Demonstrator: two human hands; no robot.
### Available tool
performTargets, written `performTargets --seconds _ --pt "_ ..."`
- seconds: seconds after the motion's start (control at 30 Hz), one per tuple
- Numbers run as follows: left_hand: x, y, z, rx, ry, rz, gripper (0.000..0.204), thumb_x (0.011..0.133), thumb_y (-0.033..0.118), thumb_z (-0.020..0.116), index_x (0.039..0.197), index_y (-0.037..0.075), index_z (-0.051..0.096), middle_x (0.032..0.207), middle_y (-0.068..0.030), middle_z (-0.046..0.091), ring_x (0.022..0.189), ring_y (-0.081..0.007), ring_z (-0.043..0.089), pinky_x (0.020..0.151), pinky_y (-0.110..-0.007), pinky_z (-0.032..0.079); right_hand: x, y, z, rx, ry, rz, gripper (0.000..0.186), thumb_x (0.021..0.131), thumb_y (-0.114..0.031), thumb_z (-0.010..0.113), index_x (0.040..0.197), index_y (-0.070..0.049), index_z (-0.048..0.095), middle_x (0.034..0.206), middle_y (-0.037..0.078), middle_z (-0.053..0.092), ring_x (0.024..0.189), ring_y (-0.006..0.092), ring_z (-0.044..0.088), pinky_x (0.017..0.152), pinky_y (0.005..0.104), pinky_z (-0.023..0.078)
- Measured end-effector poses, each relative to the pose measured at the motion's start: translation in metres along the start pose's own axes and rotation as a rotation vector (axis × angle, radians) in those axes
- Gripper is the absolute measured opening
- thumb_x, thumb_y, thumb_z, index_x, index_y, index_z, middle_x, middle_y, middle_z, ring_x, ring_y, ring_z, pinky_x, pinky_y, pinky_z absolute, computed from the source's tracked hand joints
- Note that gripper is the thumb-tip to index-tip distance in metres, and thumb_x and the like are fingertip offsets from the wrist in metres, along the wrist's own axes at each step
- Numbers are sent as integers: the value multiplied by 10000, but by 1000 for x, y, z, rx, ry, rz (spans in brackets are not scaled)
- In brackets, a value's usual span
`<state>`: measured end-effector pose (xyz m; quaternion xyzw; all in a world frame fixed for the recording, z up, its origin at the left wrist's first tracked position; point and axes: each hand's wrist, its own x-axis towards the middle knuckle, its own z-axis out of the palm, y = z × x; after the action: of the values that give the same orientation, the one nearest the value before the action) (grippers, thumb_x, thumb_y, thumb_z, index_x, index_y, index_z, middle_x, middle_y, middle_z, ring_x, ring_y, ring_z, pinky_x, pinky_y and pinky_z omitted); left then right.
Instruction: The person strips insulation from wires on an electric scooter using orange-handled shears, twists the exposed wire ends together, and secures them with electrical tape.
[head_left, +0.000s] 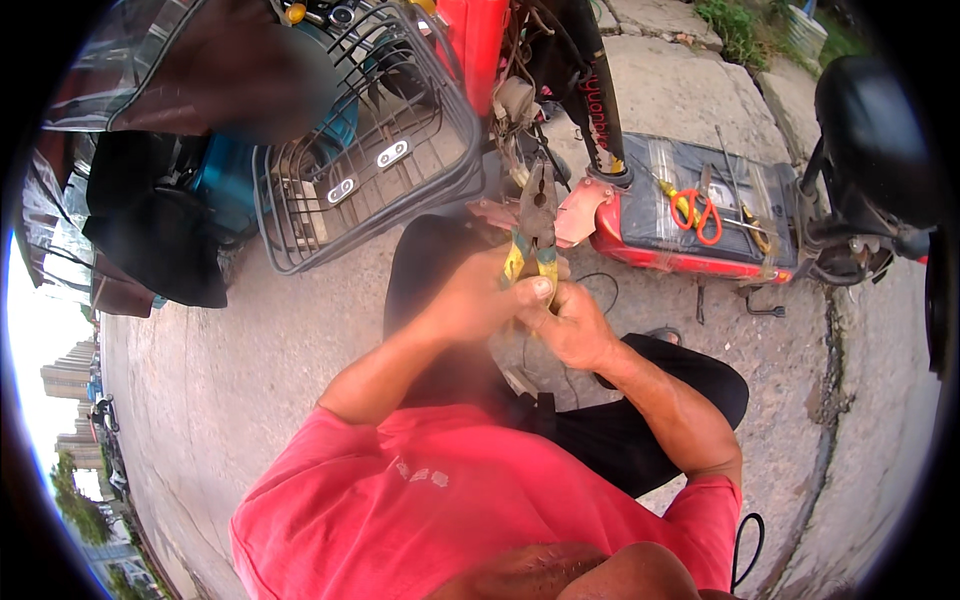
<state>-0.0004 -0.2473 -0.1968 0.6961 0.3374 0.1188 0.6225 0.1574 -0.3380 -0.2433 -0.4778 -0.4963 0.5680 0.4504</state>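
Note:
A pair of combination pliers with worn yellow-green handles stands jaws-up in front of me, its jaws pointing away toward the front of an electric bike. My left hand is closed round the handles, its thumb laid across them. Lower down, my right hand is closed at the handle ends, pressed against the left. Whether a small piece is pinched between the hands is hidden by the fingers. Just beyond the pliers, exposed wires hang from the bike's opened front column.
Orange-handled scissors and a long screwdriver lie on the bike's taped footboard. A black wire basket is at the left, a black saddle at the right. A thin cable curls on the concrete ground near my legs.

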Motion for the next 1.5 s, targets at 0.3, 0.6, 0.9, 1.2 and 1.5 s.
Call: performTargets --seconds 0.3,0.6,0.9,1.2,1.5 --pt "-7 0 -16 -74 155 -166 410 1004 320 566 1112 -57 686 1032 -136 724 967 -217 693 863 -334 517 56 17 -77 -86 305 -139 302 920 -224 678 1097 20 704 1013 97 731 953 164 671 865 318 513" --pt "6 -19 -32 -200 21 -109 424 973 303 617 1201 -55 611 1198 -203 667 1068 -302 680 932 -430 538 146 13 -74 122 536 -399 244 906 -146 708 1091 12 713 962 59 723 901 103 647 804 269 509" --pt "16 -7 -40 -169 30 -97 504 941 373 650 1196 -60 612 1198 -209 665 1067 -316 679 942 -439 533 179 22 -53 382 544 -435 185 891 -76 751 1051 -3 690 940 13 699 834 71 631 751 209 501" --pt "23 -7 -47 -203 1 -115 497 939 381 650 1172 -56 616 1184 -214 659 1052 -324 682 926 -437 545 182 14 -41 464 643 -485 126 901 -89 718 997 -13 690 829 7 682 720 53 593 629 213 466" --pt "29 5 -42 -315 -98 -138 478 942 393 649 1075 -65 617 1192 -243 646 1051 -345 681 922 -444 549 192 7 -57 690 703 -541 146 934 -104 685 1045 -29 630 858 16 644 708 89 578 645 232 467"
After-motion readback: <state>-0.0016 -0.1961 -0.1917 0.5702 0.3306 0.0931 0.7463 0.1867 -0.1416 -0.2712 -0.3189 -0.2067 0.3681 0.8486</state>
